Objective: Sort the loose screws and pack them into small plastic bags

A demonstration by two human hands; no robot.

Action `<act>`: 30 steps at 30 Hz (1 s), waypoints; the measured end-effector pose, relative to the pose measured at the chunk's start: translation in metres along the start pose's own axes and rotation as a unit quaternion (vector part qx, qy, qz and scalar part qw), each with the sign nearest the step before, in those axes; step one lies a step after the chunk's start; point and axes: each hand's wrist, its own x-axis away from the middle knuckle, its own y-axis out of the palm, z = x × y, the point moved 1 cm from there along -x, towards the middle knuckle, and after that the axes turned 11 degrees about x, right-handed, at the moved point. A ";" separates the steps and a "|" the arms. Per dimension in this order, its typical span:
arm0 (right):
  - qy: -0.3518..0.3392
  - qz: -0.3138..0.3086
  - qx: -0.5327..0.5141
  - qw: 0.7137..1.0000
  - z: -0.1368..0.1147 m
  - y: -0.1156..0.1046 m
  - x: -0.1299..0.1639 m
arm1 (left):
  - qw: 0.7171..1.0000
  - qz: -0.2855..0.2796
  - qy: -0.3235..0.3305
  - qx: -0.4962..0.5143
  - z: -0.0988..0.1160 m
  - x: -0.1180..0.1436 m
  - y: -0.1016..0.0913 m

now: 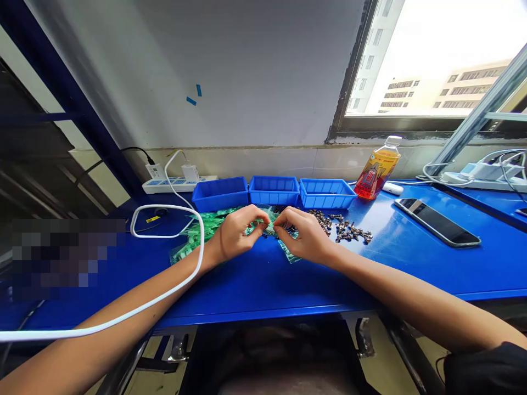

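Note:
My left hand (237, 232) and my right hand (303, 235) meet over the middle of the blue table, both in a fingertip pinch. Between them they hold a small clear-green plastic bag (270, 218), mostly covered by the fingers. Beside and behind my left hand lies a pile of green plastic packets (201, 230). Another flat green packet (289, 253) rests on the table under my right hand, partly hidden. Beyond my right hand are loose dark metal screw-like pieces (349, 232), too small to make out exactly.
Three blue bins, left (220, 198), middle (274, 196) and right (327, 201), line the wall. A drink bottle (376, 169) and a phone (437, 221) stand to the right. A white cable (201, 241) loops across my left forearm from a power strip (173, 184).

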 end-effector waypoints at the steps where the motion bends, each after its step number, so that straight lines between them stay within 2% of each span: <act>1: -0.002 -0.001 0.000 1.000 0.000 0.000 0.000 | 1.000 -0.002 0.002 -0.003 0.000 0.000 0.000; 10: -0.005 -0.025 -0.004 1.000 0.002 0.002 0.002 | 0.999 -0.031 -0.023 -0.010 0.000 -0.001 0.001; 16: -0.012 -0.037 -0.002 0.999 0.002 0.003 0.002 | 0.999 -0.048 0.001 -0.010 -0.003 0.000 0.001; 22: -0.002 -0.054 0.000 0.999 0.002 0.002 0.002 | 0.998 -0.054 -0.027 -0.018 -0.003 -0.001 0.001; 30: -0.006 -0.067 0.014 0.998 0.002 0.003 0.003 | 0.997 -0.068 -0.023 -0.012 -0.002 -0.001 0.002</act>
